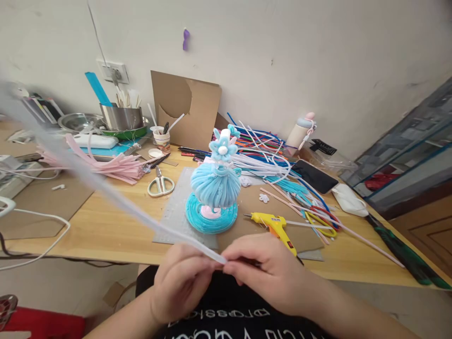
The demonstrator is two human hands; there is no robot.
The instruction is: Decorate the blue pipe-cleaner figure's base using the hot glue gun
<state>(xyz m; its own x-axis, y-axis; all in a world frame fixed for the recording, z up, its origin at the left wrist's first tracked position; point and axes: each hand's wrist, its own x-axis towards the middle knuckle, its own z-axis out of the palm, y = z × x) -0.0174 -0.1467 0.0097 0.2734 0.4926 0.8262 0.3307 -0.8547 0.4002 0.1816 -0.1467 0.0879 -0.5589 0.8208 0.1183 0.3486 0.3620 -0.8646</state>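
Observation:
A long white pipe cleaner [160, 227] runs from my fingers up toward the left, its far part blurred. My left hand [185, 282] is closed around it near one end. That end is pinched between the thumb and fingers of my right hand [270, 273]. Beyond my hands stands a light-blue pipe-cleaner figure [216, 186] with a flower on top and a full rounded skirt, upright on a round turquoise base [197, 219]. A yellow glue gun [275, 223] lies just past my right hand, a clear stick in its back.
Scissors [161, 185] lie left of the grey cutting mat [173, 221]. Pink pipe cleaners [116, 167] are bundled at the left, with many coloured ones [257, 162] behind the figure. A phone [314, 176] rests at the right. Cardboard [208, 101] leans on the wall.

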